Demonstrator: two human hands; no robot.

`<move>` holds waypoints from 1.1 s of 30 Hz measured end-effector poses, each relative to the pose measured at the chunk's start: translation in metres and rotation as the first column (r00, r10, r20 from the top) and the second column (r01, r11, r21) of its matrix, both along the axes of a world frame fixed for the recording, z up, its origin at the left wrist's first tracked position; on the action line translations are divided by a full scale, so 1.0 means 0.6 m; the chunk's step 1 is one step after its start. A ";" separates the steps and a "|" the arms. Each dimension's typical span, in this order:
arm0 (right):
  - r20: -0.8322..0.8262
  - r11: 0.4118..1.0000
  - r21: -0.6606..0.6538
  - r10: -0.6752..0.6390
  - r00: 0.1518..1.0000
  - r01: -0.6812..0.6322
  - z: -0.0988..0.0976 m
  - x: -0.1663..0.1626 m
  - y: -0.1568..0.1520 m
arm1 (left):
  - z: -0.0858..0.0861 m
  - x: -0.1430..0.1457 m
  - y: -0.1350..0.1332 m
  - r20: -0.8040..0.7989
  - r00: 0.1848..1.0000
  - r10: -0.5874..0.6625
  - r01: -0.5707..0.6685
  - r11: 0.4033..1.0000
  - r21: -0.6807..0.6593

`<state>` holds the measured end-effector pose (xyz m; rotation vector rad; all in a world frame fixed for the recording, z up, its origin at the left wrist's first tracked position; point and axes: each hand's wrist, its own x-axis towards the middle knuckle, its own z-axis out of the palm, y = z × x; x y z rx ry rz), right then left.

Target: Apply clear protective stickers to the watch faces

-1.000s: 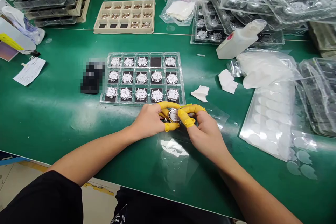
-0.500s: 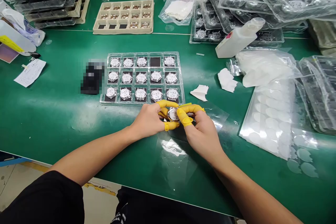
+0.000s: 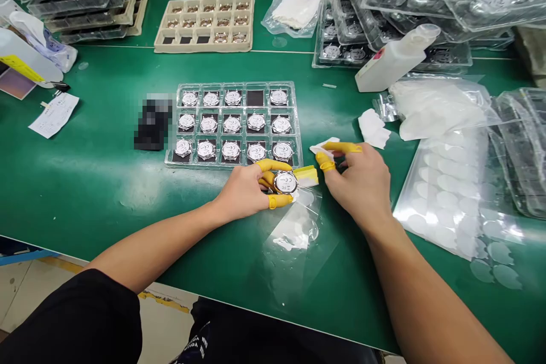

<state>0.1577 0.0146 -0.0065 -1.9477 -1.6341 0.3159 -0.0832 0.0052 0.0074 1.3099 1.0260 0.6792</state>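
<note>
My left hand [image 3: 243, 190] grips a round metal watch case [image 3: 285, 182] by its edge, its white printed back turned up. Yellow finger cots cover the fingertips of both hands. At the right, my right hand [image 3: 358, 179] has thumb and forefinger closed on a crumpled white piece of tissue [image 3: 323, 146]. Between the hands lies a small yellow pad [image 3: 307, 175] beside clear plastic film [image 3: 298, 233]. Just beyond the left hand, a clear plastic tray [image 3: 170, 160] holds rows of similar watch cases; one back-row pocket shows only its black lining.
A beige tray [image 3: 205, 48] of watch parts stands farther back. Stacked trays rise at the left [image 3: 85, 8] and right [image 3: 426, 3]. A white bottle [image 3: 390, 62], another crumpled tissue [image 3: 374, 128] and a sheet of round stickers [image 3: 439, 199] lie to the right.
My right hand has left the watch case, moved right and closed on the piece of tissue. The left hand still holds the watch case, and the yellow pad shows more.
</note>
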 end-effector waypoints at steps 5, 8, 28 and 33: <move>0.057 0.988 0.048 -0.152 0.987 0.149 0.008 0.014 0.010 | -0.001 -0.001 0.000 0.020 1.000 0.016 -0.016 1.000 0.007; 0.145 0.992 0.120 -0.044 0.988 0.026 0.011 0.008 0.003 | -0.003 0.000 0.001 0.013 1.000 0.003 -0.003 1.000 0.009; -0.270 0.490 -0.315 0.774 0.572 -0.813 0.143 0.023 -0.076 | 0.001 0.009 0.010 0.231 0.943 0.239 -0.212 0.968 -0.134; 0.092 0.544 -0.288 0.835 0.543 -0.788 0.105 -0.032 -0.098 | -0.003 0.010 0.009 0.267 0.931 0.248 -0.214 0.965 -0.148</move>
